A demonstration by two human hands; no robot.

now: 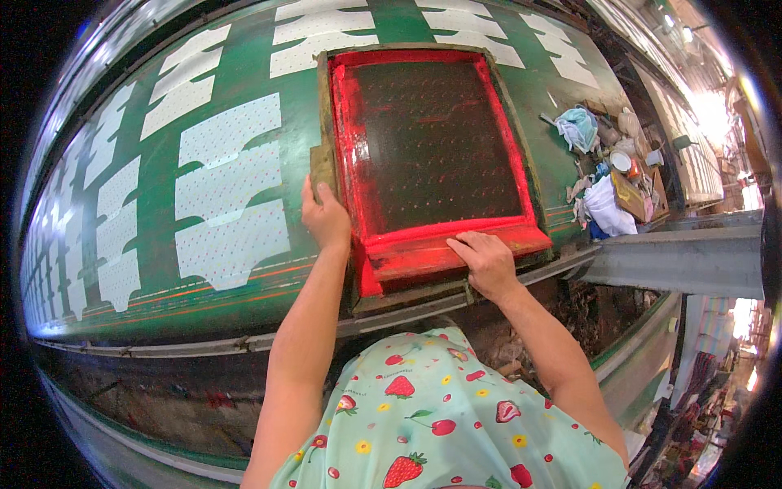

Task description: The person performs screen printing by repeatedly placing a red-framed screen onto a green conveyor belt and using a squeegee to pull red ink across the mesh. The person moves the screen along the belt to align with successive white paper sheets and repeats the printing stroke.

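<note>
A screen printing frame (528, 175) lies on the green table, its dark mesh (428, 143) bordered by wet red ink. My left hand (327, 218) grips the frame's left side, by a wooden block (322, 165) fixed there. Across the near end of the mesh rests a wide squeegee (411, 257), smeared with red. The fingers of my right hand (489, 265) are curled over the squeegee's top, right of its middle; their undersides are hidden. Left of the frame lie white cut fabric pieces (232, 183) printed with small dots.
More white pieces (322, 33) lie in rows across the long green table (155, 159). To the right is a pile of rags (611, 208), with a white cup (621, 160) and other clutter. A metal rail (220, 345) runs along the near table edge, and a grey beam (676, 259) stands at right.
</note>
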